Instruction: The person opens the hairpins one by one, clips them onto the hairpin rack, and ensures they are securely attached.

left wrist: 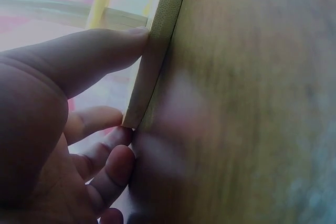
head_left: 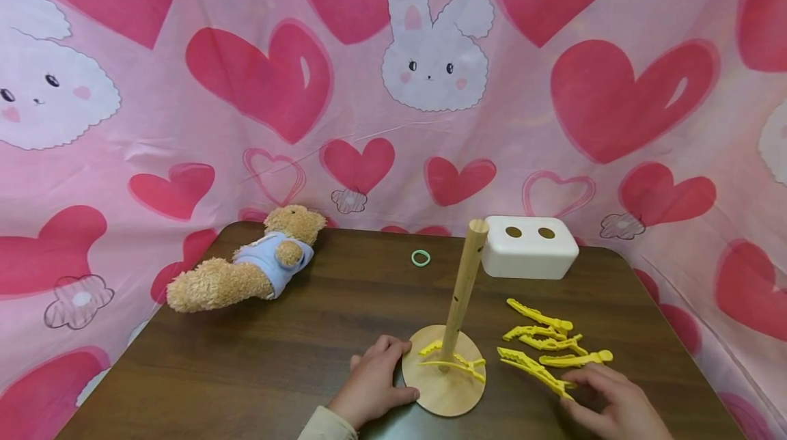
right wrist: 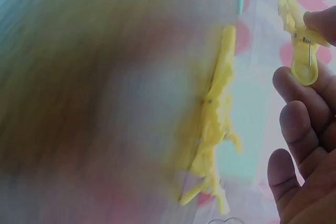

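Note:
In the head view my left hand (head_left: 374, 383) grips the left rim of a round wooden base (head_left: 445, 399), its thumb at the near side. A wooden post (head_left: 464, 290) with small holes rises from this base. Low around the post sits a yellow hair clip (head_left: 470, 369), one arm on each side of it. My right hand (head_left: 615, 402) pinches another yellow alligator hair clip (right wrist: 305, 71) by its tail, between thumb and finger; its jaws are spread. Several more yellow hair clips (head_left: 550, 343) lie just beyond that hand on the table.
A white box (head_left: 529, 262) with two round holes stands at the back right. The teddy bear (head_left: 270, 255) in a blue shirt lies at the left. Near the back edge of the brown table (head_left: 344, 303) lies a green ring (head_left: 413, 260). A pink heart-patterned cloth (head_left: 363, 105) hangs behind.

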Demonstrator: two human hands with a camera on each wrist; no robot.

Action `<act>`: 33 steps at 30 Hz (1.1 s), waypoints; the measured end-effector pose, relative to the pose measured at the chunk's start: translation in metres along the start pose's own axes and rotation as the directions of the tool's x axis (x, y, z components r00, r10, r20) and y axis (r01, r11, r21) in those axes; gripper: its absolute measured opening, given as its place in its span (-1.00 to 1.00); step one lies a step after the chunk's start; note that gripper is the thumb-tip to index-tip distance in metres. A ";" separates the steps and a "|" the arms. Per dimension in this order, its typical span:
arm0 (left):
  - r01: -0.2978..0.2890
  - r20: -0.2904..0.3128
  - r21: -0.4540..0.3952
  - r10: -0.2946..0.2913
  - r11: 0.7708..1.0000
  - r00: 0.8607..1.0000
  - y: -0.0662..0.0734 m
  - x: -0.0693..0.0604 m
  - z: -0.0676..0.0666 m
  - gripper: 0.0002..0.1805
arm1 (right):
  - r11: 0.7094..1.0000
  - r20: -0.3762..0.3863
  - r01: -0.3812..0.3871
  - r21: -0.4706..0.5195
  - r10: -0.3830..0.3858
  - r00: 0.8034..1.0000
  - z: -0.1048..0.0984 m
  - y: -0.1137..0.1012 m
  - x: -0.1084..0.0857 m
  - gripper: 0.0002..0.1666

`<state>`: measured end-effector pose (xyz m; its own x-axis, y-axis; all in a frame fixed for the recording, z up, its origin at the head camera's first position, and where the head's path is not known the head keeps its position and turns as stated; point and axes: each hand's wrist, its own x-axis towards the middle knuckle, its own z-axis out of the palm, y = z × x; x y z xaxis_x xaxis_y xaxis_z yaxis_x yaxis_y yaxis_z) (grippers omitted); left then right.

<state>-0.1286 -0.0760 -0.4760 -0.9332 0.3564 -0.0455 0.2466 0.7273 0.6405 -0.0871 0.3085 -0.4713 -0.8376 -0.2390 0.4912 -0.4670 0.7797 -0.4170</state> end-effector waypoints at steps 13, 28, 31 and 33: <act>0.011 0.005 -0.012 -0.011 1.000 1.000 -0.001 0.001 0.000 -0.17 | 0.992 -0.003 0.089 0.091 -0.089 0.996 0.007 -0.022 0.016 -0.43; 0.011 -0.001 0.000 -0.011 1.000 1.000 -0.001 0.001 0.000 -0.16 | 0.986 -0.020 0.145 0.087 -0.144 0.989 0.020 -0.044 0.035 -0.42; 0.009 0.003 -0.003 -0.009 1.000 1.000 -0.001 0.001 0.000 -0.16 | 0.980 -0.027 0.167 0.111 -0.165 0.986 0.023 -0.048 0.038 -0.42; 0.006 0.003 -0.005 -0.006 1.000 1.000 -0.002 0.001 0.000 -0.17 | 0.980 -0.021 0.158 0.119 -0.157 0.987 0.024 -0.050 0.039 -0.43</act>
<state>-0.1297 -0.0769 -0.4772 -0.9339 0.3538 -0.0520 0.2393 0.7263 0.6443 -0.1031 0.2458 -0.4496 -0.7479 -0.3465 0.5662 -0.6241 0.6578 -0.4217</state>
